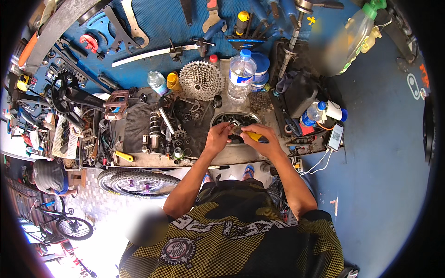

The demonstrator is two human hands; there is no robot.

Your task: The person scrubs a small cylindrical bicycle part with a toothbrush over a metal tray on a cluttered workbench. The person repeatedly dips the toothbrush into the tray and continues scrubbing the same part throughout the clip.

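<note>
Both hands meet over an oval metal tray (pixel 256 117) holding dark parts and liquid, near the bench's front edge. In my right hand (pixel 262 141), closed round it, is what looks like a brush with a yellow-and-black handle (pixel 256 137); its brownish head points at my left hand. My left hand (pixel 219 138) pinches a small part above the tray, too small and covered to name. Left of the tray lie a shock absorber with a coil spring (pixel 154 125), small gears and rings. A large sprocket cassette (pixel 201 80) stands behind.
A clear blue-capped bottle (pixel 241 76) stands just behind the tray. Tools hang on the blue wall panel (pixel 162 32). At right are a black container (pixel 299 95) and a cabled phone (pixel 335 137). Pedals (pixel 116 104), cranks and tools crowd the left. Bicycle wheels (pixel 143 184) lie below the bench.
</note>
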